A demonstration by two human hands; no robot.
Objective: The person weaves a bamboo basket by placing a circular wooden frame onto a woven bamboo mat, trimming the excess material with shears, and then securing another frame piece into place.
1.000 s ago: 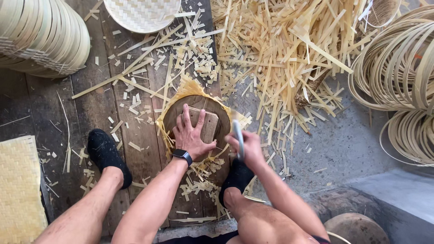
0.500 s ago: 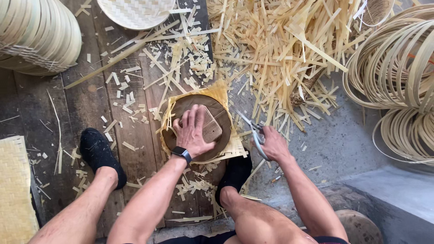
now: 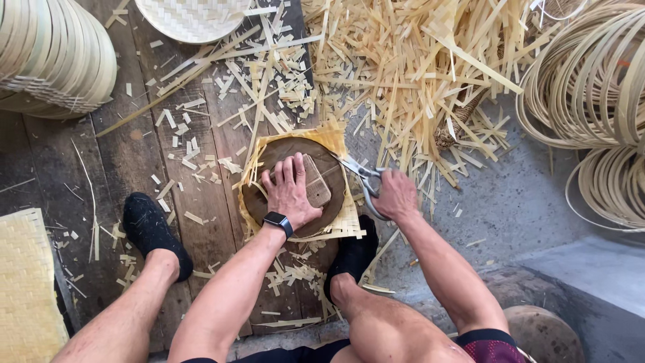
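Observation:
My left hand [image 3: 290,191] presses flat on a round wooden disc [image 3: 269,161] with a small wooden block [image 3: 317,185] on top. Under the disc lies a woven bamboo mat [image 3: 346,218] whose frayed edges stick out around it. My right hand [image 3: 396,196] grips metal scissors [image 3: 359,176], their blades at the mat's right edge beside the disc. A dark watch sits on my left wrist. My feet in black socks rest on the wooden floor, one on each side of the disc.
Cut bamboo strips [image 3: 416,60] lie heaped at the top. Coiled bamboo hoops [image 3: 591,87] are stacked on the right. Stacked woven trays [image 3: 47,54] sit top left, a round woven tray [image 3: 191,17] at the top, a flat woven mat [image 3: 23,289] lower left.
My right hand swung out to the right with the scissors, then brought the blades back to the mat's right edge. The view shifted slightly. My left hand stayed on the disc.

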